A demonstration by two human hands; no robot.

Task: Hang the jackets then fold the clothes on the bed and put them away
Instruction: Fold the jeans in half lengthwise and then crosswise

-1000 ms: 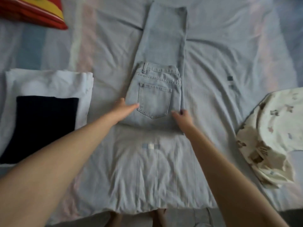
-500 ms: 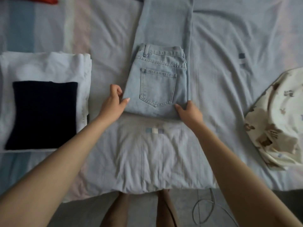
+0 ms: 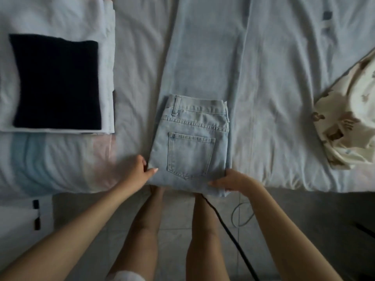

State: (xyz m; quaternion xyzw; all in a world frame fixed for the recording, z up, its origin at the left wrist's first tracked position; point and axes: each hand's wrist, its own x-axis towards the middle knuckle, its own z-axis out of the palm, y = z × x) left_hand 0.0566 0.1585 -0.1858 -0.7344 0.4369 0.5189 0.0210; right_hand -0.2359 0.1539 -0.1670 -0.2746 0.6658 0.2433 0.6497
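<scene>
Person's bare legs (image 3: pixel 150 230) nearest, standing on a tiled floor (image 3: pixel 304 230) at the bed edge; a black cable (image 3: pixel 229 232) runs across the right leg, a thin pale cord (image 3: pixel 243 216) loops on the tiles beside it.

Left hand (image 3: pixel 136 173) grips the near-left corner of the jeans (image 3: pixel 192 149), thumb on top of the denim, fingers curled at the edge. Right hand (image 3: pixel 233 181) pinches the near-right corner, thumb over the fold, fingers under; that corner hangs slightly past the bed edge.

Jeans are light-wash denim, waist section folded back over the legs, back pocket (image 3: pixel 190 155) and a belt loop facing up. The doubled legs stretch away from the person up the middle of the bed (image 3: pixel 284 98), out of frame at the top.

Left side, well apart from the jeans: folded stack, a dark navy garment (image 3: pixel 56 84) on top of a white folded garment (image 3: pixel 105 57). Right edge: a crumpled cream garment with brown animal print (image 3: pixel 349 122), unfolded. Bedsheet pale blue-white, wrinkled, small dark square mark (image 3: pixel 327 16) far right near the top.
</scene>
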